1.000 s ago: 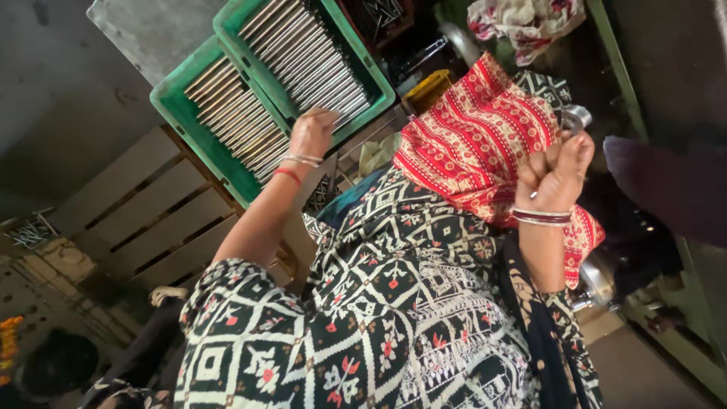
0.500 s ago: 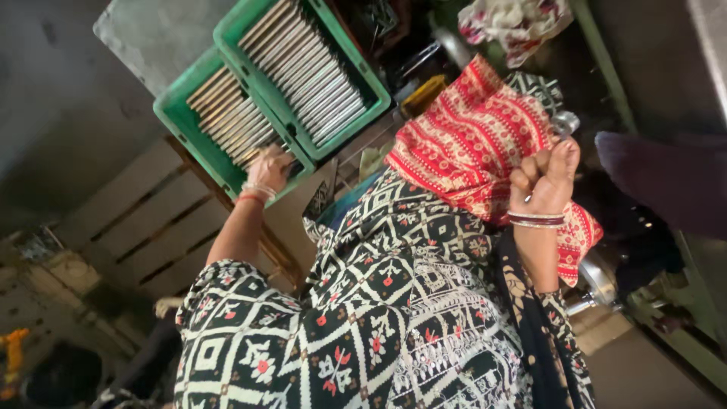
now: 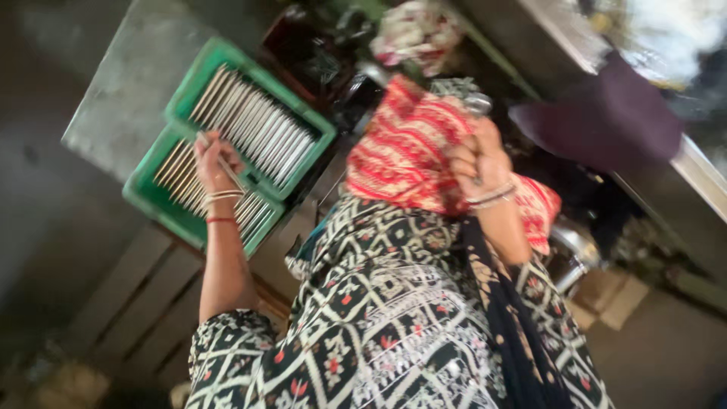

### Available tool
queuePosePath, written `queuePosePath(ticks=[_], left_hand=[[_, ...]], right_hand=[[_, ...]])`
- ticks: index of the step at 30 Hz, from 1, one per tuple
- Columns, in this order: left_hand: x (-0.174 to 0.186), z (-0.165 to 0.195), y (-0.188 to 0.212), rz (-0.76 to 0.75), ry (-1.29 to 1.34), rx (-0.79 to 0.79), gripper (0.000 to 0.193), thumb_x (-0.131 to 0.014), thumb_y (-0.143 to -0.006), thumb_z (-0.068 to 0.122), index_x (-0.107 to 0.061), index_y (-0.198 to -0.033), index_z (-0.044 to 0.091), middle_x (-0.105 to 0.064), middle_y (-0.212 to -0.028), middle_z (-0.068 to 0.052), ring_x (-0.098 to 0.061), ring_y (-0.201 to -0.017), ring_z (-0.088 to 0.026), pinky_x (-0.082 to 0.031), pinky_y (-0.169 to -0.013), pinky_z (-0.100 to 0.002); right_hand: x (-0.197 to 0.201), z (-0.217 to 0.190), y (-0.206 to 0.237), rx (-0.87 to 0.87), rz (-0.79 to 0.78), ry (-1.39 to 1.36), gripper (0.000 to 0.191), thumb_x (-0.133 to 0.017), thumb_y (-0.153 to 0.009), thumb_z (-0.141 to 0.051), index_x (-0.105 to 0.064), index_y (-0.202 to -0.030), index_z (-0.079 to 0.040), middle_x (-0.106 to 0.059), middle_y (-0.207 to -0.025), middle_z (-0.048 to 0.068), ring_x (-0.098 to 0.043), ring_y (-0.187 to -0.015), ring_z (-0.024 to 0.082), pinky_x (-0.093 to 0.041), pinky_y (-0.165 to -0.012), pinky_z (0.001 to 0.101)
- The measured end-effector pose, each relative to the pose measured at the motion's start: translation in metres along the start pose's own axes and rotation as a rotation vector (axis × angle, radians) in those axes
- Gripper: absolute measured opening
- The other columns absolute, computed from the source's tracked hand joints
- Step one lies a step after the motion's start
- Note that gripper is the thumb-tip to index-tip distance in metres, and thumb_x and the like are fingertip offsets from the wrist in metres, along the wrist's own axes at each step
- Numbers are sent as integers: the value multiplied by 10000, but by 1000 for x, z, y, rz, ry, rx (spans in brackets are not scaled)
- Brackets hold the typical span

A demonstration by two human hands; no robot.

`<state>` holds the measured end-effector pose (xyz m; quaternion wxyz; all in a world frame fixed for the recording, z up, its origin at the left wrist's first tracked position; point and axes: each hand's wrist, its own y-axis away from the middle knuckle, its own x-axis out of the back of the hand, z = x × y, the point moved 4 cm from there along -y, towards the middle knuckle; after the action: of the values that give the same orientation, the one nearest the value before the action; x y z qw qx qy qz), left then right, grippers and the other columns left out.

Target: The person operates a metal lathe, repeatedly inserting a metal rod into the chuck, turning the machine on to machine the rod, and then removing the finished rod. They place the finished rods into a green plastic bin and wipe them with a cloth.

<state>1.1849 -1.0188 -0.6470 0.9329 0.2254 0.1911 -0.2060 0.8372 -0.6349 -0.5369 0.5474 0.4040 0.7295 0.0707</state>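
My left hand [image 3: 214,160] is over the nearer of two green plastic crates [image 3: 148,203], its fingers closed on a thin metal rod [image 3: 227,168]. Both crates hold rows of several similar metal rods [image 3: 257,129]. My right hand [image 3: 478,160] is raised in a fist against a red patterned cloth [image 3: 409,148] and seems to grip it. Both wrists wear bangles. A black-and-white patterned dress [image 3: 386,318] fills the lower middle of the view.
The crates rest on a grey slab [image 3: 121,91] above a wooden pallet [image 3: 121,303]. A dark purple cloth [image 3: 606,113] lies on a ledge at the right. A shiny metal vessel [image 3: 572,250] and cardboard boxes [image 3: 613,295] stand at the lower right.
My left hand has moved from the crates' near edge onto the rods of the nearer crate and closed on one. My right hand stays fisted at the red cloth.
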Motion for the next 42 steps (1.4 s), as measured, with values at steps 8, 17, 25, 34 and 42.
queuePosePath(ticks=[8,17,25,34,42], left_hand=[[-347,-60,100,-951,-427,84,528,-549,-1021,109,-415,-1528,164,-586,-1212,100,-586,-643,-41,-467,-501,-209],[-424,-30,171,-928,-166,570,432,-530,-1019,123,-416,-1429,195,-559,-742,-24,-400,-460,-37,-305,-384,-192],[-479,-15,199,-1033,-686,-754,280,-663,-1008,278,-574,-1230,133,-567,-796,-29,-512,-599,-178,-395,-513,-301],[-524,-25,232,-1408,-978,-1471,259,-766,-690,314,-594,-582,154,-546,-518,-68,-558,-484,-278,-442,-485,-436],[-564,-13,271,-1818,-676,-1618,242,-728,-911,276,-601,-736,168,-534,-588,6,-557,-557,-171,-411,-530,-344]], right_hand=[[2,18,19,133,39,46,190,-584,-1049,-348,-519,-959,-193,-388,-663,-46,-322,-507,65,-210,-375,208],[-16,-15,67,509,178,237,107,-548,-1072,-284,-557,-1046,-180,-485,-659,-36,-338,-436,44,-227,-361,202],[-14,-55,101,612,189,326,121,-574,-1063,-255,-511,-981,-192,-432,-613,-69,-332,-412,57,-246,-351,226],[49,-28,127,-24,165,362,501,-419,-1055,-557,-546,-858,-115,-481,-577,20,-445,-420,171,-345,-396,320],[74,-58,157,160,82,337,249,-479,-978,-381,-586,-888,-175,-455,-576,-39,-384,-411,95,-279,-362,241]])
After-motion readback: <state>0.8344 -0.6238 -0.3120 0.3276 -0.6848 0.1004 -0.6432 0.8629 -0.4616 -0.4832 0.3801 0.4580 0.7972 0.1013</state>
